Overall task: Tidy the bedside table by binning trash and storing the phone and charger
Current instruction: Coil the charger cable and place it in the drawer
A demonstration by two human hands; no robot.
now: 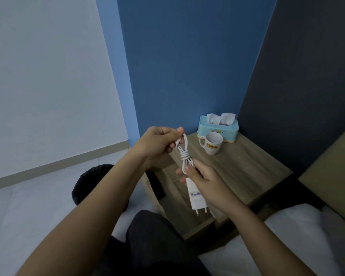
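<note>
charger: you are holding the charger (195, 198) in the air in front of the mug (212, 143), over the near part of the surface (247, 168); its two pins are pointing down toward you.
cable: the white cable (184, 154) is sitting coiled into a bundle with a few turns wrapped round its waist, above the charger and nearer the mug.
left grip: your left hand (157, 145) is pinching the top loop of the cable between thumb and fingertips, pressed together on it.
right grip: your right hand (202, 176) is closing round the lower cable and the top of the charger, thumb laid along the cord.
handling: the charger is looking light and rigid, its smooth plastic likely a bit slippery; the cable is soft and springy and will probably be trying to uncoil.
where to hold: you are best keeping one hand on the charger and the other on the wrapped waist, not the loose loop.
phone: I cannot see it.
risk: the wrap is likely slackening if you are letting go of the loop.
</note>
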